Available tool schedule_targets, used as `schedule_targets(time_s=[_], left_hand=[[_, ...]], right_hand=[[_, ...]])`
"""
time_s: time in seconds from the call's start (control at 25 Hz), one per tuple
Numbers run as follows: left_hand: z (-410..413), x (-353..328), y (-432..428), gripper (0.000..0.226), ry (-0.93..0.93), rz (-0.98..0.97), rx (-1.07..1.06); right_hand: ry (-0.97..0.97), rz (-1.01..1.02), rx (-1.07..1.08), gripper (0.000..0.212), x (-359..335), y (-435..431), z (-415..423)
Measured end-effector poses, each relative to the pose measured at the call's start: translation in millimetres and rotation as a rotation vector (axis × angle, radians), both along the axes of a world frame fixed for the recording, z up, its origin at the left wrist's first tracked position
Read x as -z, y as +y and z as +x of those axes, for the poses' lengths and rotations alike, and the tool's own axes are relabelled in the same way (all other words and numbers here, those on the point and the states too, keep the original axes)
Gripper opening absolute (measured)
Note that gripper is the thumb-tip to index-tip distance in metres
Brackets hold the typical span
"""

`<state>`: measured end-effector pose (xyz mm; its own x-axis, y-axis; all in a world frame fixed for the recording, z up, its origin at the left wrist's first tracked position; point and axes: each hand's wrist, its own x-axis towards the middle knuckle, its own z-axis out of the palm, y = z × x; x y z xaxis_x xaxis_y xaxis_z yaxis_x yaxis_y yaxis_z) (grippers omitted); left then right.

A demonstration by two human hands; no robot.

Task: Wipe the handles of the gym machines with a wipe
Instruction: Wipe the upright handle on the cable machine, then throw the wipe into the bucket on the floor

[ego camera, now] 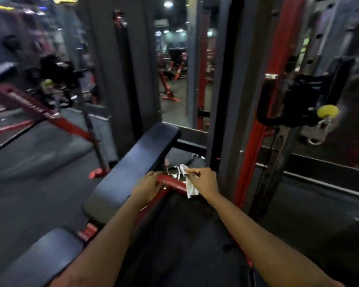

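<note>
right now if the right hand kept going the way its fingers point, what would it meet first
Probably the metal handle just ahead of the right hand, which pinches the white wipe. Depth is unclear; the handle sits beside the black bench pad.

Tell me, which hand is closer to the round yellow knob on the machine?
Right. The right hand, pinching the white wipe, lies below and left of the round yellow knob. The left hand, on the red bar, lies farther left.
</note>
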<state>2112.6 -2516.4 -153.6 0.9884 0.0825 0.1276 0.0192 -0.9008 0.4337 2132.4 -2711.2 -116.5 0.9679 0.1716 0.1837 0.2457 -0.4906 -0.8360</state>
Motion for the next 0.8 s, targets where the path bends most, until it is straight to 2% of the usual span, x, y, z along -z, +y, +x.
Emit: schedule_targets(time_s=[0.16,0.36,0.48,0.68,0.8], left_hand=[[-108.6,6.1,63.2,0.050,0.091,0.066,-0.288],[-281.6,12.6,154.5,0.052,0.147,0.098,-0.653],[-394.6,7.9,194.6,0.051,0.172,0.093,-0.868],[-629.8,-1.4,245.5,0.053,0.253,0.094,-1.212],[-759.8,-7.7,258.6,0.054,0.258,0.060,-1.392]], right_hand=[[-0.039,-0.131,-0.292,0.022,7.8,78.9,-58.2],[-0.136,-0.159,-0.677,0.019,2.0,200.6,-176.1],[-0.131,-0.141,-0.860,0.018,1.7,271.2,-256.4],[-0.133,-0.096,-1.239,0.019,-2.5,382.5,-453.3],[-0.160,-0.076,-1.393,0.021,-8.8,431.6,-571.4]])
